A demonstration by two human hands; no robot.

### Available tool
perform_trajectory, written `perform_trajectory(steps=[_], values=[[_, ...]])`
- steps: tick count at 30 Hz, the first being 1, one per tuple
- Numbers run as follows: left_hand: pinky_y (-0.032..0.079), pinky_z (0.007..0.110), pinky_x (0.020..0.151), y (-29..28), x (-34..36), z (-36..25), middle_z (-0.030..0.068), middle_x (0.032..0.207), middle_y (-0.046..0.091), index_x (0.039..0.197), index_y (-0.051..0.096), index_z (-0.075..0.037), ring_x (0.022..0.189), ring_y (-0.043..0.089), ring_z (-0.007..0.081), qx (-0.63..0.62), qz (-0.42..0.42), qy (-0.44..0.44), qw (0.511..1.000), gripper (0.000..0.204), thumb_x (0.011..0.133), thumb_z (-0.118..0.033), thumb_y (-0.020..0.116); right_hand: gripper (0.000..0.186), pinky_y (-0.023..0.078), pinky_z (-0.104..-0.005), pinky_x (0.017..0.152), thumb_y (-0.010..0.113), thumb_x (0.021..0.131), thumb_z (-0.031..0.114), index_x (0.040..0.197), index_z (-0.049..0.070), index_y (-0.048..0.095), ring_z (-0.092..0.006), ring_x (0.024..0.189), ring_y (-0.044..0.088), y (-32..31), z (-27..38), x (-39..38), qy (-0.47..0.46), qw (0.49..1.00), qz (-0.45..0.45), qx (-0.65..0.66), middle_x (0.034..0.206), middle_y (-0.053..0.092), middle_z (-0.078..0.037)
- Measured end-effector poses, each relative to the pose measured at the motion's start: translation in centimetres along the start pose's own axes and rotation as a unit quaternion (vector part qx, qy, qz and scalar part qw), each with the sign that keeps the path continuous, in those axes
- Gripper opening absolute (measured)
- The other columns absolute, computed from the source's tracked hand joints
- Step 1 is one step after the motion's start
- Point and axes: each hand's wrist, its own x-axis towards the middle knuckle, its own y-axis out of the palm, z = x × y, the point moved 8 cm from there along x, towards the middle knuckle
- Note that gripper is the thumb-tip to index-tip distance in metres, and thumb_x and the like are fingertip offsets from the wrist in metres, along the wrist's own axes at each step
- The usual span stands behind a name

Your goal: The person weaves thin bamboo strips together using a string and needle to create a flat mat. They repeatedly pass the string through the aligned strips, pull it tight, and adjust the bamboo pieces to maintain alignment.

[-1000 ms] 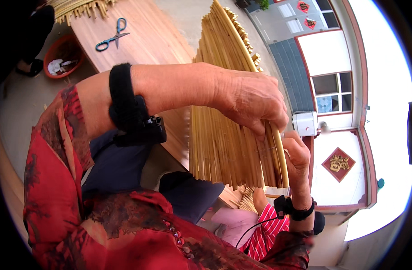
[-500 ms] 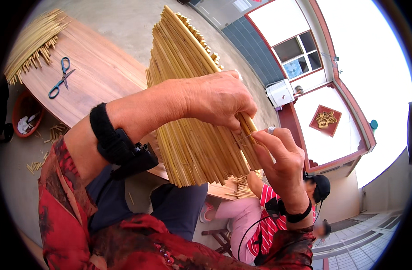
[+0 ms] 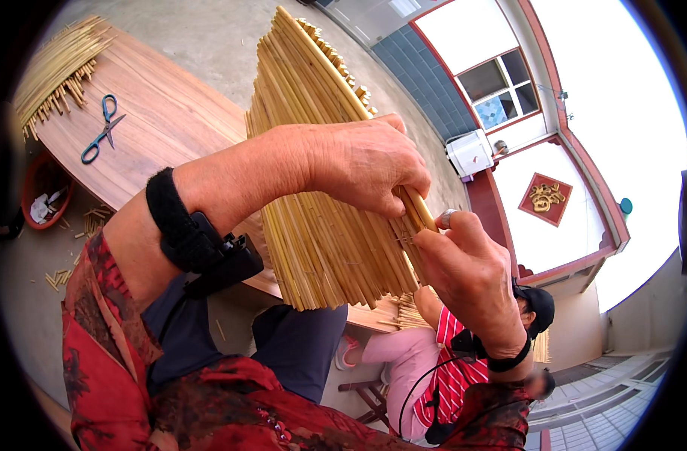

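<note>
A mat of straw-coloured stalks (image 3: 321, 240), laid side by side and bound with thin thread, stands tilted up in front of me. My left hand (image 3: 373, 167) reaches across it, fingers closed over its right edge with the thumb pressed on the outer stalks. Just below, my right hand (image 3: 467, 263), wearing a ring, has thumb and forefinger closed against the same edge. A fine thread (image 3: 405, 239) shows on the stalks beside the right thumb. Whether the right fingertips also pinch that thread is hidden.
On the wooden table (image 3: 163, 105) lie open blue-handled scissors (image 3: 103, 129) and a pile of stalks (image 3: 58, 68). Below its left edge stands a reddish tub (image 3: 39, 188) with scraps near it. A person in a striped shirt (image 3: 452, 368) sits close at the right.
My right hand has shifted slightly, its fingers drawn in closer against the mat's edge. Less thread shows between the hands. My left hand keeps its hold.
</note>
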Motion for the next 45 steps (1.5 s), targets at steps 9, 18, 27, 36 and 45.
perform_trajectory(steps=[9, 18, 27, 36, 45], values=[[0.037, 0.036, 0.096, -0.3, -0.1, -0.2, 0.0052, 0.088, 0.068, 0.092, 0.07, -0.01, 0.092, 0.063, 0.0232, 0.004, 0.011, -0.002, 1.0, 0.022, 0.078, -0.025, 0.076, 0.016, 0.051, -0.0303, 0.062, 0.067, 0.079, -0.001, 0.092, 0.007, 0.067, -0.0208, 0.07, 0.062, 0.0, -1.0, -0.1, 0.042, 0.989, -0.024, 0.137, 0.093, 0.058, -0.01], [0.038, 0.038, 0.095, -1.1, -2.0, -0.6, 0.0014, 0.087, 0.066, 0.095, 0.066, -0.013, 0.093, 0.062, 0.0214, 0.022, 0.017, 0.004, 1.0, 0.026, 0.075, -0.023, 0.08, 0.018, 0.052, -0.0329, 0.069, 0.061, 0.092, 0.005, 0.11, 0.004, 0.063, -0.0218, 0.078, 0.066, 6.6, -6.2, -2.4, 0.169, 0.93, 0.001, 0.327, 0.088, 0.065, -0.015], [0.039, 0.037, 0.087, -1.9, -3.4, -1.6, 0.0, 0.086, 0.066, 0.091, 0.066, -0.013, 0.086, 0.062, 0.021, 0.028, 0.017, -0.011, 0.999, 0.028, 0.071, -0.021, 0.083, 0.028, 0.048, -0.0349, 0.059, 0.068, 0.083, 0.0, 0.107, 0.015, 0.068, -0.0257, 0.069, 0.06, 5.6, -4.1, -0.3, 0.017, 0.94, -0.024, 0.341, 0.075, 0.056, -0.007], [0.041, 0.036, 0.084, -1.7, -4.4, -2.7, -0.0006, 0.085, 0.065, 0.094, 0.064, -0.014, 0.084, 0.062, 0.021, 0.036, 0.005, 0.005, 0.999, 0.028, 0.074, -0.024, 0.081, 0.022, 0.046, -0.0361, 0.054, 0.063, 0.079, 0.002, 0.098, 0.012, 0.066, -0.0248, 0.063, 0.056, 4.9, -2.3, 0.1, -0.091, 0.963, -0.009, 0.254, 0.07, 0.051, -0.006], [0.041, 0.036, 0.085, -1.8, -5.7, -3.6, -0.0028, 0.085, 0.064, 0.092, 0.063, -0.014, 0.084, 0.06, 0.0194, 0.051, -0.035, 0.018, 0.998, 0.027, 0.075, -0.027, 0.079, 0.022, 0.044, -0.0338, 0.052, 0.062, 0.075, 0.004, 0.096, 0.011, 0.066, -0.0224, 0.06, 0.056, 4.7, -1.0, 0.1, -0.103, 0.963, -0.011, 0.249, 0.068, 0.049, -0.005]])
